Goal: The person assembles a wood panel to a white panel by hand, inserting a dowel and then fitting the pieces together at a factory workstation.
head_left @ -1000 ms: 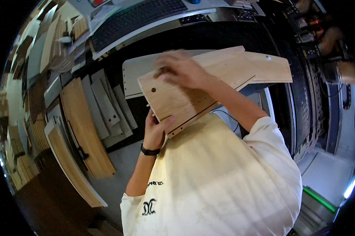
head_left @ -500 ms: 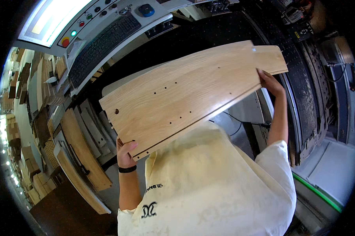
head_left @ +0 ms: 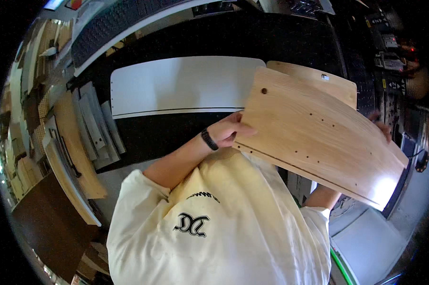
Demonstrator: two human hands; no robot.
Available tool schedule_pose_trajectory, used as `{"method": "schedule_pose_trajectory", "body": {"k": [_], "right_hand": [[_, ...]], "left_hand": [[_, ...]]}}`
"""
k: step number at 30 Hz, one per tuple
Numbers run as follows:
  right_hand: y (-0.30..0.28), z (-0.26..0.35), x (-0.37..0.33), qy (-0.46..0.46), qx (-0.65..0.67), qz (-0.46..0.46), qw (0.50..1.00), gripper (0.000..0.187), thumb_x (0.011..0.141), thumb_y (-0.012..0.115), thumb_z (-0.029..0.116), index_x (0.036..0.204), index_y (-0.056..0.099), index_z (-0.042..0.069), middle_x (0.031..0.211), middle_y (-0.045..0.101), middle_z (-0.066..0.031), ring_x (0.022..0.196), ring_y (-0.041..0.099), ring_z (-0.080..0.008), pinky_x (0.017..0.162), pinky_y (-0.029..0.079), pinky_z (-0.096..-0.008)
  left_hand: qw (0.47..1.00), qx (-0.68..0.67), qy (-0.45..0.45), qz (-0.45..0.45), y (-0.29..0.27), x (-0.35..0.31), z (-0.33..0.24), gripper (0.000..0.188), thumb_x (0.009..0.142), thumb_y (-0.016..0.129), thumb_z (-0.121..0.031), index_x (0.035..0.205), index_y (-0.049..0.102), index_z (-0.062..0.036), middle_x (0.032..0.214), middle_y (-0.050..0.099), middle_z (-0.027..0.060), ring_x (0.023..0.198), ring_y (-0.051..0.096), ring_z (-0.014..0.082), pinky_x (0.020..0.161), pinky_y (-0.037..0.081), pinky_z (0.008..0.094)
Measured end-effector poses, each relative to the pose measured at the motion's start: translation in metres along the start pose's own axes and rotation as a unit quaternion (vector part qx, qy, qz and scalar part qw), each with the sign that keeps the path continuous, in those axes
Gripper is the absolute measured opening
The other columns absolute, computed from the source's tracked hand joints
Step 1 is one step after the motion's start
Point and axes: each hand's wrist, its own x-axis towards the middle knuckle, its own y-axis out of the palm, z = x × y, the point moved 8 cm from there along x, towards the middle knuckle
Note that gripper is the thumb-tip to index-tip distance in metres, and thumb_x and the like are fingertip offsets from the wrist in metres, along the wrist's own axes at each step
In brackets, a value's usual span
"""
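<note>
A light wood-grain panel [head_left: 314, 128] with a curved far edge, a grooved near edge and several small drilled holes hangs tilted in front of me, to the right. My left hand [head_left: 229, 129] pinches its left end, thumb on top. The right forearm passes beneath the panel, and only the slightly blurred fingers of my right hand [head_left: 383, 129] show, curled over the far edge. A white panel [head_left: 181, 85] of similar shape lies on the black surface beyond my left hand. Partly hidden under the held panel is another wooden panel [head_left: 335, 78].
The black machine bed [head_left: 176, 135] spans the space ahead. At upper left sits a keyboard [head_left: 114, 28] on a console. Grey curved strips [head_left: 95, 123] and long wooden boards [head_left: 84, 152] stand at the left. Machine parts [head_left: 390, 61] line the far right, above a pale sheet [head_left: 371, 242].
Both hands have carried the wooden panel to the right and turned it clockwise, its right end now nearer me. The white panel, mostly covered before, has come into view.
</note>
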Motion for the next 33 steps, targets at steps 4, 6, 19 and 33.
{"method": "schedule_pose_trajectory", "body": {"k": [4,6,19,33], "right_hand": [[-0.016,-0.010,0.037,0.024,0.111,0.134,0.984,0.028,0.105,0.057,0.035,0.122,0.065,0.014,0.123,0.069,-0.0030,0.117,0.064,-0.0159,0.101,0.045,-0.0341],[-0.023,-0.014,0.047,0.037,0.133,0.164,0.977,0.025,0.106,0.056,0.034,0.119,0.066,0.016,0.122,0.070,-0.0018,0.117,0.064,-0.0149,0.100,0.045,-0.0331],[-0.038,-0.090,0.120,0.134,0.145,0.152,0.968,0.023,0.108,0.052,0.035,0.100,0.070,0.023,0.106,0.073,0.0045,0.103,0.065,-0.0105,0.098,0.040,-0.0291],[0.021,-0.123,0.200,0.224,0.145,0.260,0.928,0.032,0.109,0.046,0.044,0.098,0.068,0.024,0.103,0.071,0.0058,0.101,0.063,-0.0100,0.095,0.039,-0.0301]], "left_hand": [[0.990,-0.116,-0.067,-0.035,-0.001,0.047,0.014,0.052,0.100,0.069,-0.022,0.143,0.049,-0.0025,0.140,0.060,0.0121,0.125,0.063,0.0219,0.104,0.055,0.0403],[0.992,-0.095,-0.078,-0.033,-0.010,0.072,0.034,0.046,0.103,0.065,-0.021,0.142,0.050,-0.0025,0.139,0.061,0.0111,0.124,0.063,0.0203,0.103,0.056,0.0394],[0.985,-0.085,-0.104,-0.111,-0.030,0.076,0.058,0.052,0.096,0.073,-0.041,0.135,0.058,-0.0087,0.122,0.068,0.0040,0.110,0.068,0.0157,0.089,0.062,0.0347],[0.971,-0.165,-0.150,-0.081,-0.037,0.092,0.089,0.053,0.093,0.073,-0.054,0.117,0.063,-0.0075,0.101,0.068,0.0018,0.091,0.065,0.0135,0.084,0.057,0.0322]]}}
